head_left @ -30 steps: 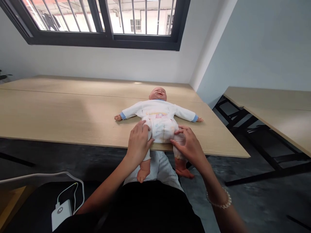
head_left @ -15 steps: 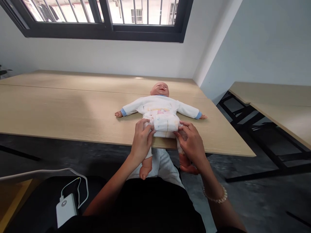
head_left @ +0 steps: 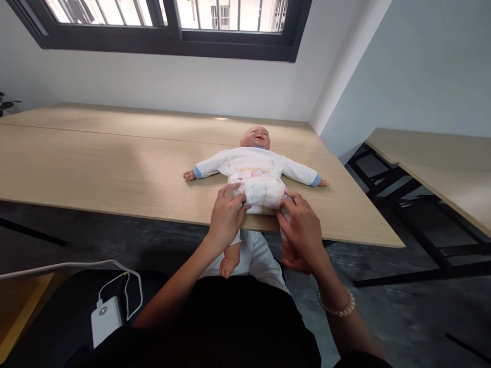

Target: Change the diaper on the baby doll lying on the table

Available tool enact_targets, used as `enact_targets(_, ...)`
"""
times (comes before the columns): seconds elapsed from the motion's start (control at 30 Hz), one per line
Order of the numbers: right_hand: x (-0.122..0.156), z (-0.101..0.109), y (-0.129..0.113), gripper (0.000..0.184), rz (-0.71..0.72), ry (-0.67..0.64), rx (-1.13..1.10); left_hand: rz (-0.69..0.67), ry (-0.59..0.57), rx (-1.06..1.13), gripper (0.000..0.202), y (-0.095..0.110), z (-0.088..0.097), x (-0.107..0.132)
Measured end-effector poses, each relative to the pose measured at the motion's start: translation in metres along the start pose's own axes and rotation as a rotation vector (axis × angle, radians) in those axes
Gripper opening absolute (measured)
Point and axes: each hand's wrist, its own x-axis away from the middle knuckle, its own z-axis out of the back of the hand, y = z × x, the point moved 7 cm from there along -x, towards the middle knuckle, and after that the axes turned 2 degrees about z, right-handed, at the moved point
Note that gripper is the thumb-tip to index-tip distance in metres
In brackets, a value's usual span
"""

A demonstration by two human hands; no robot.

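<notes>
Daylight falls through a barred window [head_left: 164, 42] onto a pale wood-grain table [head_left: 95, 163], where a baby doll [head_left: 253, 158] lies face up at the near edge between a person's 2 bare hands. Dressed in a white top with blue collar and cuffs and a pastel print low on the front, the doll is bald, its mouth parted. Around its hips sits a white diaper [head_left: 264, 193], puffy and creased, with faint colored marks and a thin yellowish line down the front.

Head toward the window wall and feet toward the person, the doll has its long axis running away from the wearer, square to the table edge; its 2 arms spread wide, and its lower legs hang over the rim. The diaper's line follows the same axis.

The left hand [head_left: 227, 214] pinches the diaper's side between thumb and curled fingers; the right hand [head_left: 302, 225], below a beaded bracelet [head_left: 343, 305], grips the opposite side. A white power bank [head_left: 106, 320] rests at lower left, well apart.
</notes>
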Motion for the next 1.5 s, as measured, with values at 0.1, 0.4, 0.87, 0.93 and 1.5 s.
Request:
enact_targets(0.1, 0.0, -0.001, 0.001, 0.017, -0.043, -0.015, 0.048, 0.011, 0.025, -0.01, 0.008, 0.0, 0.002, -0.001)
enact_targets(0.4, 0.002, -0.007, 0.006, 0.031, 0.025, -0.102, -0.086, 0.061, -0.051, 0.01, 0.069, -0.008, -0.007, -0.003)
enact_targets(0.87, -0.021, -0.008, -0.006, 0.092, -0.062, -0.027, 0.013, 0.143, -0.042, -0.293, 0.079, 0.012, 0.002, -0.019)
enact_targets(0.93, -0.02, -0.009, -0.007, 0.091, -0.075, -0.034, 0.03, 0.164, -0.075, -0.29, 0.079, 0.01, 0.002, -0.017)
enact_targets(1.5, -0.02, -0.006, 0.079, 0.084, -0.346, 0.134, -0.663, 0.564, 0.166, 1.023, 0.035, -0.096, 0.016, -0.032)
